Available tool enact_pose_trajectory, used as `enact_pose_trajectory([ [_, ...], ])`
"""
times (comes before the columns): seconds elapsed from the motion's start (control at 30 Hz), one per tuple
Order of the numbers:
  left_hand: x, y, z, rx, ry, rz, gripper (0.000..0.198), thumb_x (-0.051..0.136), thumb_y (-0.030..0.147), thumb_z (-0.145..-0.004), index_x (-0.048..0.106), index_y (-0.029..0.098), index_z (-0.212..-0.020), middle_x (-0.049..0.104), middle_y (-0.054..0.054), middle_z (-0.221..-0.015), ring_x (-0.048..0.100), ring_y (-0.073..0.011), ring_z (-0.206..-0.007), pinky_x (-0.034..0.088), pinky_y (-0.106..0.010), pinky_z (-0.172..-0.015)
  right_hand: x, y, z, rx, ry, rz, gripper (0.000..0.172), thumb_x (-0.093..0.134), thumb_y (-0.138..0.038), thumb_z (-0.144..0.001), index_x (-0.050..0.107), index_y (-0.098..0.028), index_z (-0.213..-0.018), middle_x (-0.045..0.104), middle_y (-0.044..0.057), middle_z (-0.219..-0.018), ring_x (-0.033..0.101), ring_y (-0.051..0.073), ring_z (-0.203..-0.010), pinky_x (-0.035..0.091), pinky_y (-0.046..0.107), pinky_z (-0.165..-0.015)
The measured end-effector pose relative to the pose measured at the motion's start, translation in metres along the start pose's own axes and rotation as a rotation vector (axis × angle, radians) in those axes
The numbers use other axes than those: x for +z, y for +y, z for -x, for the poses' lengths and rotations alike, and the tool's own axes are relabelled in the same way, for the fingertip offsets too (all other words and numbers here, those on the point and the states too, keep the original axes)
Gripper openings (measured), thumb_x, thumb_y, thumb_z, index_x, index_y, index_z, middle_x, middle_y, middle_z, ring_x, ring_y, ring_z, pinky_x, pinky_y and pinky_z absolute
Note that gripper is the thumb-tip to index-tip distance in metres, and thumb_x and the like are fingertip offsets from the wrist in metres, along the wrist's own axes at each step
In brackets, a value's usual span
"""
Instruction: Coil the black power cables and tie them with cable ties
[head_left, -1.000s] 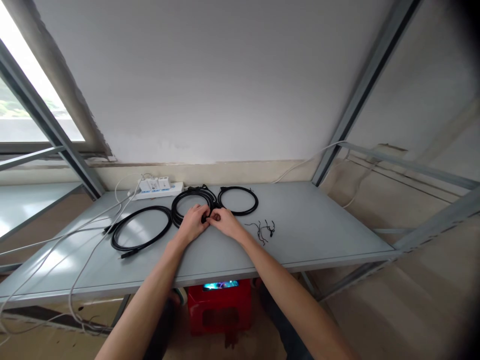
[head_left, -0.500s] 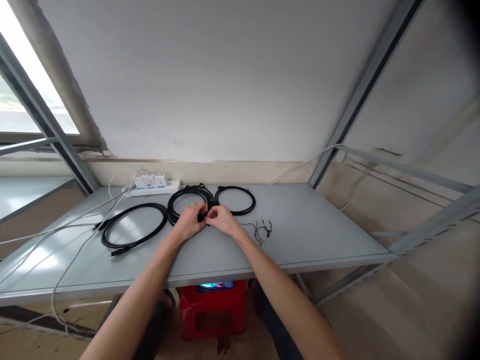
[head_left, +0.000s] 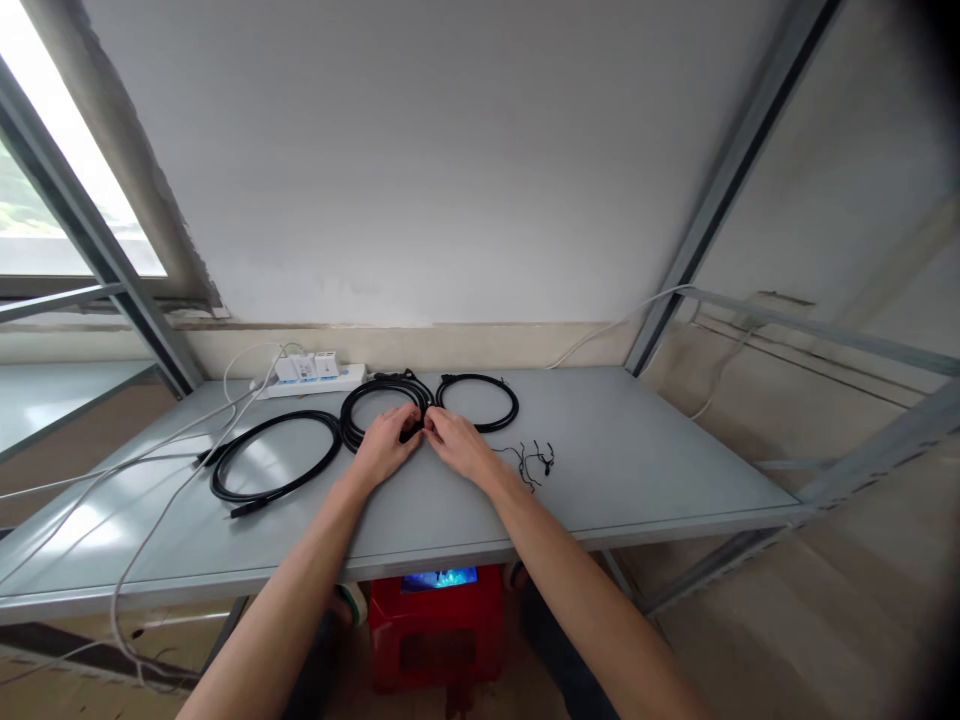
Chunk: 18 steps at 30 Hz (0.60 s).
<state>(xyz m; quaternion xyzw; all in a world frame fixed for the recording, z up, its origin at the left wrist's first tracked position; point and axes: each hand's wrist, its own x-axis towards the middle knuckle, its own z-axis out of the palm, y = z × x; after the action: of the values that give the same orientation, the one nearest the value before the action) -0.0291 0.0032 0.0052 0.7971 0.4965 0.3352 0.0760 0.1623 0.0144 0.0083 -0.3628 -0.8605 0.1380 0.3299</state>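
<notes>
Both hands meet at the right side of a coiled black cable (head_left: 347, 415) on the grey table. My left hand (head_left: 388, 440) is closed with its fingertips on the coil's edge. Close against it, my right hand (head_left: 452, 437) pinches at the same spot; whatever small part lies between the fingertips is hidden. Another black cable loop (head_left: 517, 405) lies just behind the right hand. A third black cable loop (head_left: 334, 455) rests to the left, with a plug end (head_left: 247, 509) toward the front. Several short black wire ties (head_left: 536, 463) are scattered right of my right wrist.
A white power strip (head_left: 330, 380) with plugged-in adapters stands at the back left against the wall. White cords (head_left: 169, 490) run from it across the table's left side and over the front edge. Metal posts (head_left: 694, 240) frame the table. A red stool (head_left: 436, 625) stands underneath.
My right-hand fingers have closed in and come nearer to the left hand at the coil. The whole view has shifted slightly, while the cables and ties lie as before.
</notes>
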Motion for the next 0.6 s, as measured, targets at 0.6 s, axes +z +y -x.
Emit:
enact_pose_trajectory([
  [0.6,-0.0026,0.0032,0.0009,-0.195,0.13,-0.043,0.028,0.051,0.046,-0.097,0.055,0.026,-0.116,0.056,0.006,-0.061,0.057,-0.0184,-0.059,0.032,-0.028,-0.062,0.003,-0.0003,-0.0088,0.151,0.338,-0.233,0.006,0.054,-0.028,-0.087,0.052,-0.024,-0.083,0.058,-0.004,-0.071,0.051,0.013,-0.058,0.042,0.026,-0.063],
])
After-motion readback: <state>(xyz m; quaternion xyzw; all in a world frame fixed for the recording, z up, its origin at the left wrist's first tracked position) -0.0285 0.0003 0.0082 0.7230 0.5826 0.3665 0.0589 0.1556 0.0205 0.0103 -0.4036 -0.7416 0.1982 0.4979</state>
